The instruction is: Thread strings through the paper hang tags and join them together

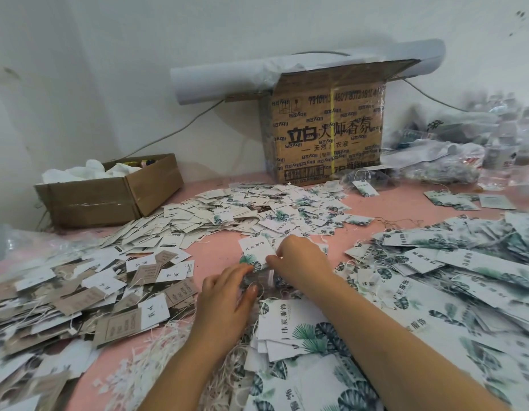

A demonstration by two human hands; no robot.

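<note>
pink table [224, 241] shows bare between tag heaps [79, 292], hands central.

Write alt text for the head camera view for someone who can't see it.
Two bare hands work at a leaf-printed hang tag on a pink table; the right hand pinches its edge, the left hand rests below. Heaps of tags surround them, with cardboard boxes behind.
</note>
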